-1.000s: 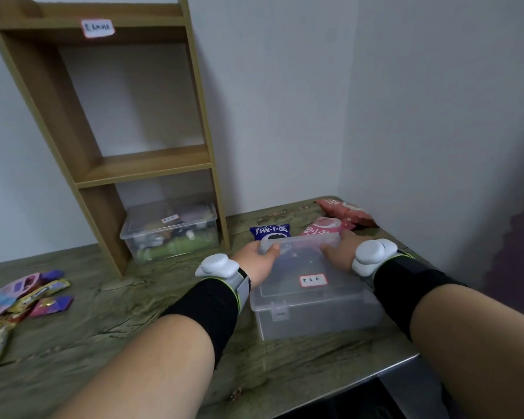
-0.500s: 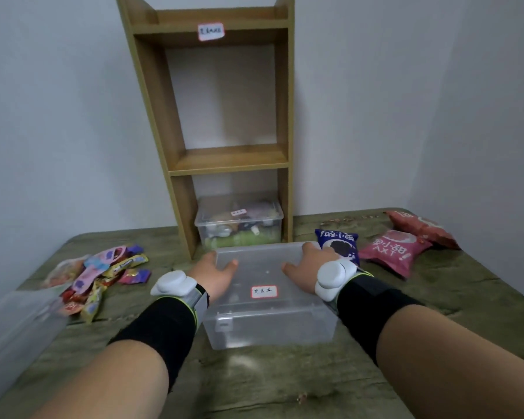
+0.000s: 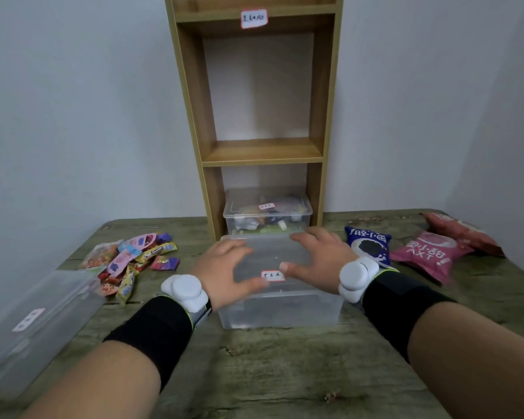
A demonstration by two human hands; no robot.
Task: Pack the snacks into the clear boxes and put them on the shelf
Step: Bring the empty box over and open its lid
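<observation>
Table: left hand, right hand over clear box.

Left clear box blurred, cut by frame edge; shelf top cropped.
</observation>
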